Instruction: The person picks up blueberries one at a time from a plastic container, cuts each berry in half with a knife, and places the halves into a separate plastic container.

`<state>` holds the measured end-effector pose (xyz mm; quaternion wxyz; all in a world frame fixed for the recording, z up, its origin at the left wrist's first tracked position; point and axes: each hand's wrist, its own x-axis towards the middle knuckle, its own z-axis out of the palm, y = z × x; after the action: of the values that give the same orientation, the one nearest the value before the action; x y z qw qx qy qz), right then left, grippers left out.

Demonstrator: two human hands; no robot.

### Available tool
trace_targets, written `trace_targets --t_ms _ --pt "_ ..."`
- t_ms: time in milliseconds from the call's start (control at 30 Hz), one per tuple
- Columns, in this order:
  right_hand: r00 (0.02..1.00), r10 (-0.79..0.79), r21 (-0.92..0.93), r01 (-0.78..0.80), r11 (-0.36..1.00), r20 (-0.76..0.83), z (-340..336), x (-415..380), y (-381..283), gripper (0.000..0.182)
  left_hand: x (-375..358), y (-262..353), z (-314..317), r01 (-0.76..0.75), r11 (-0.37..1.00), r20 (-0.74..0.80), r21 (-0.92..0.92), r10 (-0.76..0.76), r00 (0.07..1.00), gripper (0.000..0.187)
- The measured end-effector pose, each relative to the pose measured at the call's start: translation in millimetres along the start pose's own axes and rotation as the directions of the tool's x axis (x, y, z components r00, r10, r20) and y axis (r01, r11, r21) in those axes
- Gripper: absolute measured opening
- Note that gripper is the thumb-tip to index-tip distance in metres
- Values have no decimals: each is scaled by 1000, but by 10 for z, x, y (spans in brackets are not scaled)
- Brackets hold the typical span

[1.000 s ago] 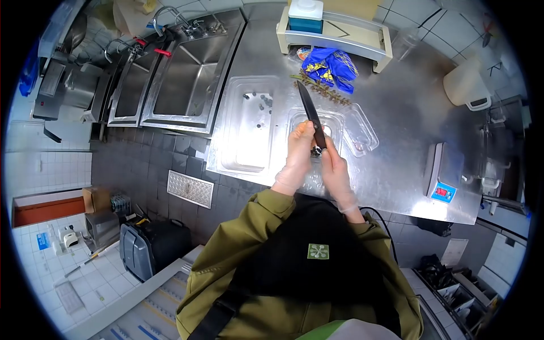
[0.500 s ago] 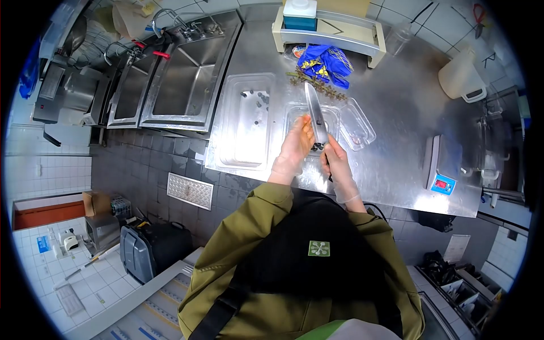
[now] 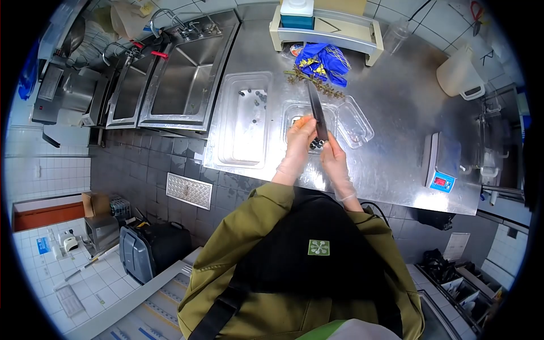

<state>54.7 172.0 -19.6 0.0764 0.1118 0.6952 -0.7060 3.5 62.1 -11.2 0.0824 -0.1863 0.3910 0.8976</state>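
My right hand (image 3: pixel 334 160), in a clear glove, grips the handle of a kitchen knife (image 3: pixel 316 107). Its blade points away from me, turned nearly edge-on. My left hand (image 3: pixel 299 140), gloved too, is closed, with the fingertips pinched beside the blade; whatever they hold is too small to make out. Beneath both hands sits a clear square container (image 3: pixel 334 113) with dark cut pieces, likely grapes, at its bottom. To the left, a large clear tray (image 3: pixel 228 119) holds several small dark round grapes. A bare stalk (image 3: pixel 331 90) lies beyond the container.
A clear lid (image 3: pixel 357 124) rests right of the container. Behind are a blue and yellow bag (image 3: pixel 323 61) and a beige rack (image 3: pixel 334 35). A digital scale (image 3: pixel 443 164) and a white jug (image 3: pixel 460 76) stand on the right. Steel sinks (image 3: pixel 184 85) adjoin on the left.
The knife blade has turned from showing its flat face to nearly edge-on and dropped slightly. My left fingers have drawn together into a pinch near the blade. The view has shifted slightly.
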Motion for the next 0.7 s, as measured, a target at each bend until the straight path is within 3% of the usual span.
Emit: trace_targets --t_ms 33,233,400,633,700 --pt "1000 -10 -10 10 1000 -6 -2 -1 -5 42 3 -23 -8 -3 998 -27 69 4 1000 17" --pt "999 -38 -33 38 999 13 -30 0 37 42 59 -76 -44 -4 998 3 -61 4 1000 20" --pt "996 -87 -50 86 995 -7 -8 2 113 42 25 -18 -35 87 991 71 -101 -80 994 21" --pt "959 -271 -358 226 906 -80 23 -16 3 40 16 1 -64 173 985 155 -19 -168 974 19" --pt "977 -208 -303 182 935 -55 -4 -15 -34 39 54 -19 -135 214 976 177 -43 -203 963 18"
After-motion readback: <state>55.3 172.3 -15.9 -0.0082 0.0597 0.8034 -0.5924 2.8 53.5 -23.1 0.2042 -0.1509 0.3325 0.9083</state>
